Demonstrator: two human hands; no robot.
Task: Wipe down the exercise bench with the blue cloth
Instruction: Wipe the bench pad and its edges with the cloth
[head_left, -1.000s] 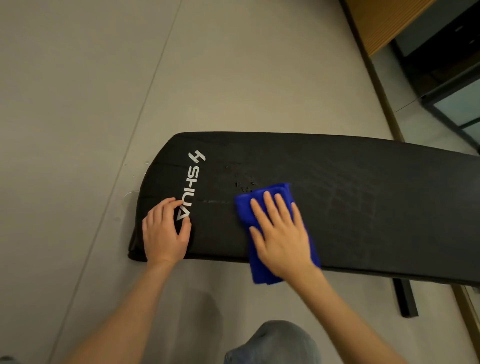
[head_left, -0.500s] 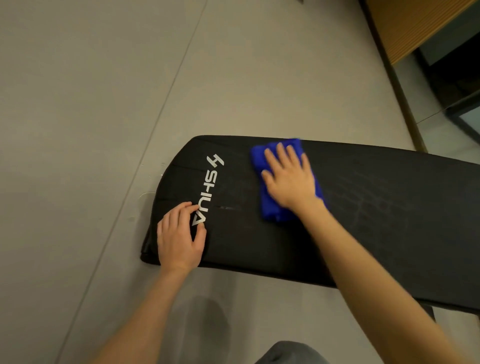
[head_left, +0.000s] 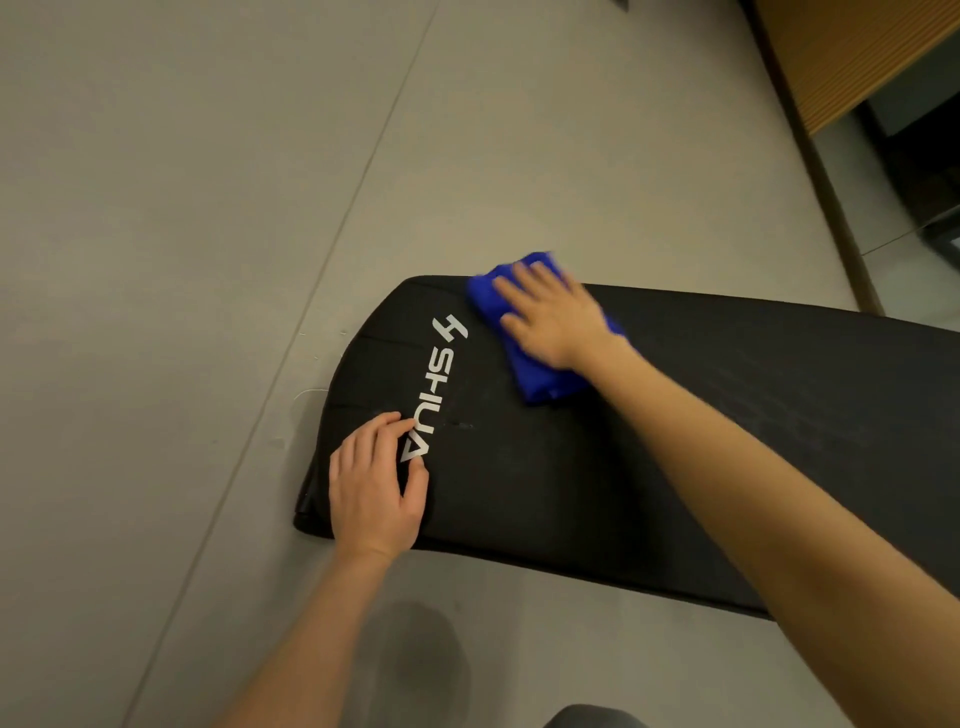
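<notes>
Head view: a black bench pad (head_left: 623, 457) is shown lying across a grey floor (head_left: 208, 208), with white lettering (head_left: 437, 385) printed near its rounded end. The blue cloth (head_left: 543, 376) is seen folded on the far side of the pad, just beside the lettering, with one corner reaching past the far edge. It is pressed flat by the right hand (head_left: 550, 317), whose fingers are laid straight on top of it; this hand is blurred. The left hand (head_left: 371, 488) is rested palm-down on the near corner of the pad, fingers relaxed and holding nothing, fingertips touching the last letter. A wooden panel (head_left: 841, 57) is seen at upper right.
</notes>
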